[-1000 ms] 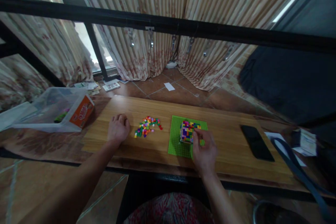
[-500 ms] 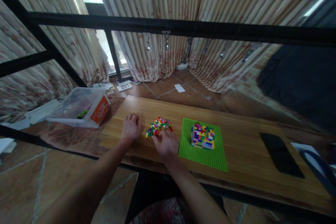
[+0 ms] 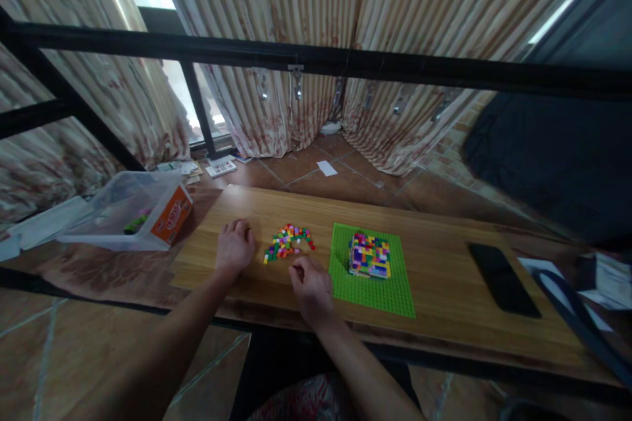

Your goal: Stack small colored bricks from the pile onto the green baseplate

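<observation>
Small colourful toy bricks (image 3: 284, 247) lie in a loose pile on the wooden table. My left hand (image 3: 236, 247) rests on the tabletop left of the pile, its fingers loosely bent and slightly apart, with nothing seen in them. At the near side of the pile is my right hand (image 3: 313, 284), thumb and fingers drawn together; anything between the fingertips is too small to name. Right of it, a green studded baseplate (image 3: 372, 296) carries a blocky build of many-coloured bricks (image 3: 370, 255).
A clear plastic box (image 3: 116, 210) with an orange label and a few green pieces stands at the left. On the table's right lies a black phone-like slab (image 3: 503, 279). A black metal bar (image 3: 316, 62) crosses beyond the table, before curtains.
My right hand has drawn back from over the bricks toward me, uncovering more of the pile. My left hand stays resting on the table. The whole view has shifted slightly.
</observation>
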Tool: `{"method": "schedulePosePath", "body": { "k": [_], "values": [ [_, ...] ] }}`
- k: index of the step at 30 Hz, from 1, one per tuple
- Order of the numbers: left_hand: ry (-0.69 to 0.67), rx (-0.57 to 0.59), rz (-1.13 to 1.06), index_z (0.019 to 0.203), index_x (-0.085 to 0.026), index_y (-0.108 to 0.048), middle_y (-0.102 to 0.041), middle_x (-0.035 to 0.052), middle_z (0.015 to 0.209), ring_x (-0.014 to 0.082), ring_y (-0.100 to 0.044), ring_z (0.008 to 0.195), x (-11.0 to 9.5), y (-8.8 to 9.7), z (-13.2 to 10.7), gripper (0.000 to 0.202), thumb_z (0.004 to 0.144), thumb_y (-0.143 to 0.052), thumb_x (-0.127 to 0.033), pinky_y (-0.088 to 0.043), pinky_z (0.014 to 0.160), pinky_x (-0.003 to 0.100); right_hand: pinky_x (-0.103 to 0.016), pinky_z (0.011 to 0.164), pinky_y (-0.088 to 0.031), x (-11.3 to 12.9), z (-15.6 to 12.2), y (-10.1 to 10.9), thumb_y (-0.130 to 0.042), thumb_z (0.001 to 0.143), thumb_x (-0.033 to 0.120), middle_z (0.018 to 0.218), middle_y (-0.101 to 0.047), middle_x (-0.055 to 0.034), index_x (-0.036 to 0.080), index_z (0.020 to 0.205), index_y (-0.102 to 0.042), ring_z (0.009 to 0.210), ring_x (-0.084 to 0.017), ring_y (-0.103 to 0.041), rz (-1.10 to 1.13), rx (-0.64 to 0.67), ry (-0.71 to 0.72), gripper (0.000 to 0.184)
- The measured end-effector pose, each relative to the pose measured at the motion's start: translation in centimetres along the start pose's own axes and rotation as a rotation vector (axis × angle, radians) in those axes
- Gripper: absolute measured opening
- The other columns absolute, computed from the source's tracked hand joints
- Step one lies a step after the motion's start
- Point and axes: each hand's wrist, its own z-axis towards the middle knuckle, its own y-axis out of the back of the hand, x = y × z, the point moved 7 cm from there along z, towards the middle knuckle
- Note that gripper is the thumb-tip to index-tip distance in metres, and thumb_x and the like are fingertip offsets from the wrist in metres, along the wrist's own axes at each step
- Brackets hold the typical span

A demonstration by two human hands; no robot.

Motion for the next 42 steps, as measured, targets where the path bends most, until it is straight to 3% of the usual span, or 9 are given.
{"method": "schedulePosePath", "body": {
  "k": [3,7,12,16,20,27,42],
  "values": [
    [-0.018,0.005,-0.007,0.095,-0.018,-0.061,-0.068,0.0146,0.104,0.0310,-0.059,0.103,0.0,-0.1,0.2,0.023,0.089,-0.041,-0.026,-0.045,0.097,0.046,-0.026,0.068,-0.045,-1.1,-1.6,2.8,-0.060,0.089,0.022,0.078,-0.069,-0.0003,0.022,0.080,-0.069,0.071,-0.015,-0.063,0.200,-0.043,-0.048,0.013],
    [-0.021,0.010,-0.003,0.092,-0.019,-0.061,-0.068,0.0137,0.102,0.0307,-0.059,0.103,0.1,-0.1,0.3,0.023,0.088,-0.040,-0.027,-0.044,0.096,0.046,-0.028,0.073,-0.051,-3.5,-3.5,7.8,-0.062,0.089,0.033,0.086,-0.074,-0.0030,0.024,0.087,-0.075,0.081,-0.018,-0.068,0.333,-0.203,-0.095,0.016],
    [-0.008,0.009,-0.004,0.092,-0.020,-0.061,-0.068,0.0132,0.102,0.0302,-0.060,0.102,0.2,0.0,0.4,0.023,0.088,-0.040,-0.030,-0.045,0.094,0.046,-0.034,0.077,-0.054,-7.7,-4.0,13.5,-0.061,0.088,0.039,0.093,-0.073,-0.0074,0.023,0.091,-0.077,0.086,-0.021,-0.068,0.272,-0.367,-0.154,0.022],
    [-0.025,-0.015,-0.016,0.092,-0.021,-0.061,-0.068,0.0133,0.103,0.0307,-0.060,0.101,0.1,0.1,0.4,0.024,0.088,-0.039,-0.030,-0.045,0.096,0.047,-0.036,0.078,-0.054,-9.8,-3.3,16.1,-0.056,0.089,0.038,0.095,-0.072,-0.0114,0.018,0.095,-0.075,0.088,-0.023,-0.067,0.136,-0.420,-0.181,0.028],
    [-0.035,-0.010,-0.020,0.093,-0.020,-0.061,-0.068,0.0148,0.105,0.0319,-0.060,0.103,0.1,0.0,0.5,0.026,0.088,-0.038,-0.031,-0.045,0.096,0.048,-0.037,0.080,-0.052,-10.0,-2.4,16.5,-0.052,0.089,0.036,0.095,-0.072,-0.0127,0.016,0.095,-0.074,0.088,-0.024,-0.067,0.040,-0.418,-0.171,0.031],
    [-0.041,0.002,0.001,0.091,-0.020,-0.061,-0.068,0.0144,0.104,0.0319,-0.060,0.104,0.1,0.0,0.6,0.027,0.089,-0.037,-0.030,-0.045,0.096,0.048,-0.036,0.077,-0.050,-10.3,-1.8,15.9,-0.053,0.087,0.041,0.092,-0.076,-0.0103,0.018,0.093,-0.074,0.078,-0.023,-0.067,-0.064,-0.422,-0.289,0.032],
    [-0.018,0.006,0.000,0.093,-0.020,-0.061,-0.068,0.0139,0.104,0.0308,-0.060,0.104,0.2,-0.1,0.3,0.025,0.089,-0.038,-0.030,-0.045,0.097,0.046,-0.035,0.072,-0.052,-12.5,-2.3,16.2,-0.061,0.083,0.053,0.088,-0.077,-0.0115,0.017,0.092,-0.074,0.079,-0.024,-0.070,0.156,-0.477,-0.336,0.040]
  ]
}}
